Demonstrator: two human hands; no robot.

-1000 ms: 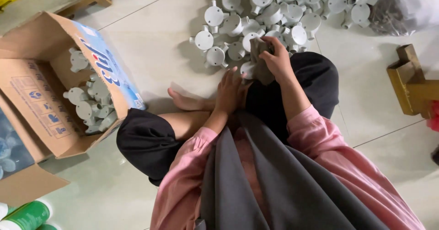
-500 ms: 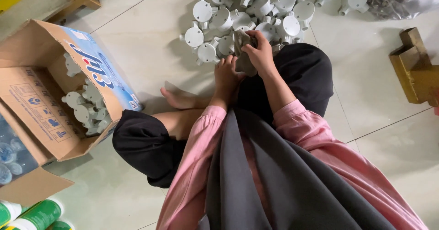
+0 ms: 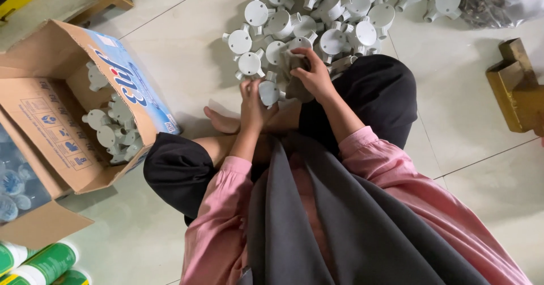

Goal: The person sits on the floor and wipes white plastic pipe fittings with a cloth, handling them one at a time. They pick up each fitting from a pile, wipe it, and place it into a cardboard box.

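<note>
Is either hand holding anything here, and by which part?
The left hand holds a grey fitting by its round body. The right hand grips a grey cloth bunched over the pile of fittings.

Soft, even daylight is falling across the pale floor, casting gentle shadows beside the fittings; edges are bending slightly, and the hands are blurring faintly.

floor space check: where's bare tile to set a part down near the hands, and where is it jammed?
Bare tile lies between the cardboard box and the pile of grey fittings, left of the left hand. More lies right of the knee, before the brass-coloured block. Crowded: the pile itself, where the right hand holds a cloth, and the box interior.
</note>
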